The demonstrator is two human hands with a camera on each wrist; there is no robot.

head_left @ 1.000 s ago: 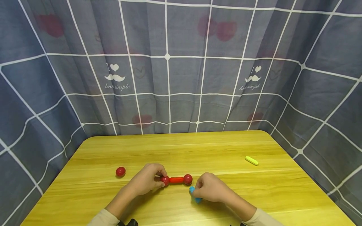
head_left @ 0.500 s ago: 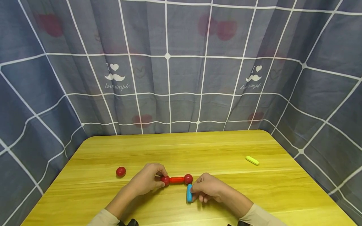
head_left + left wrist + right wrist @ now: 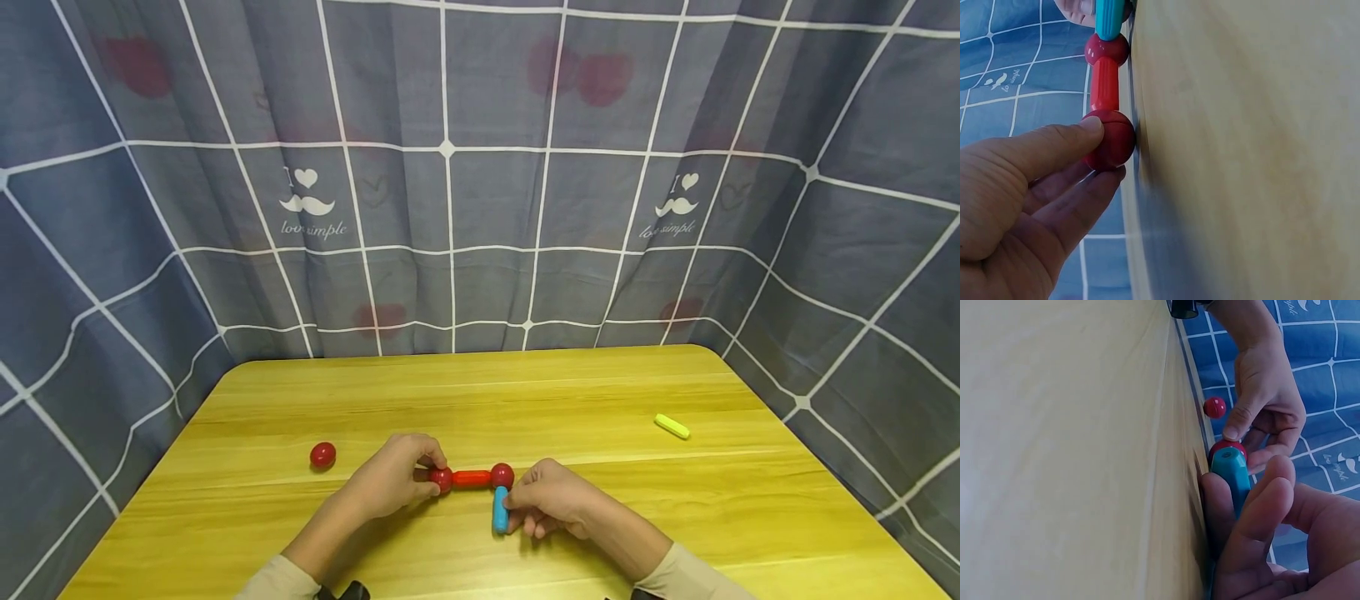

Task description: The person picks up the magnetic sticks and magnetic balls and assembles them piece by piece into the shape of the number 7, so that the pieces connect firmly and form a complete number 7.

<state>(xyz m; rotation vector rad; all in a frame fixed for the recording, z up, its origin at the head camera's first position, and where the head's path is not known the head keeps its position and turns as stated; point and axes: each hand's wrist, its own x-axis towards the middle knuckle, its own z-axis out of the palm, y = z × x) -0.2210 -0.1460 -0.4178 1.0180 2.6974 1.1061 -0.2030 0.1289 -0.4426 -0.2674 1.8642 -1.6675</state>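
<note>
A red rod [image 3: 472, 479] joins two dark red balls on the table, the left ball [image 3: 1113, 140] and the right ball [image 3: 502, 476]. My left hand [image 3: 397, 475] pinches the left ball between thumb and fingers. With thumb and fingertips, my right hand [image 3: 551, 500] grips a blue rod [image 3: 500, 510]. Its far end meets the near side of the right ball, so the blue rod stands at about a right angle to the red one. In the right wrist view, the blue rod's near end [image 3: 1230, 456] shows a small hole.
A loose red ball [image 3: 323, 456] lies on the wooden table [image 3: 465, 400] left of my left hand. Toward the back right lies a yellow-green rod [image 3: 672, 427]. A grey checked curtain [image 3: 487, 200] hangs behind the table and along its sides.
My right hand has turned the blue rod from slanted to pointing away from me and brought its end up to the right ball. The left hand keeps its hold on the left ball.
</note>
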